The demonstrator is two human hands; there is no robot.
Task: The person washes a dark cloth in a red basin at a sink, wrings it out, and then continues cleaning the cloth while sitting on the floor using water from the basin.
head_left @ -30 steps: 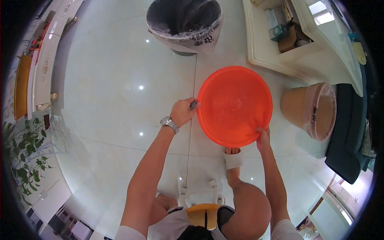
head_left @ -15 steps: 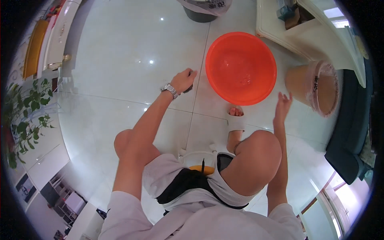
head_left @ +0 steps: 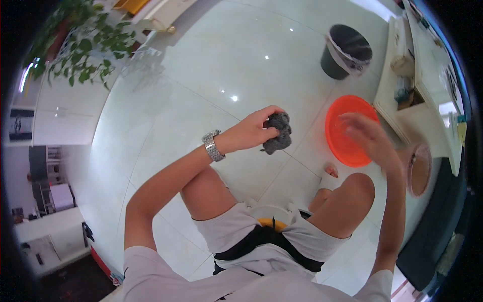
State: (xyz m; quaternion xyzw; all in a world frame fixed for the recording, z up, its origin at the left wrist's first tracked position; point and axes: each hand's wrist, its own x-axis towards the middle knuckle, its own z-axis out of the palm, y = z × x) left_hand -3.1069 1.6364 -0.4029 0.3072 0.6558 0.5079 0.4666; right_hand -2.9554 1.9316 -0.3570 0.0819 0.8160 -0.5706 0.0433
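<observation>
My left hand, with a metal watch at the wrist, is closed around a crumpled dark grey fuzzy cloth. It holds the cloth above the tiled floor, in front of my knees. Over the right side of the orange basin hovers my right hand. Its fingers are stretched out, slightly blurred, with nothing in them. The basin stands on the floor to the right of the cloth, partly hidden by that hand. Whether it holds water I cannot tell.
Beyond the basin stands a dark bin with a clear liner. A tan lined bin is at the right, near a cream cabinet and a dark sofa. A leafy plant hangs at the far left.
My view has turned left, so the basin appears further right. My left hand has come up nearer with the grey cloth, now plainly visible. My right hand has risen in front of the basin.
</observation>
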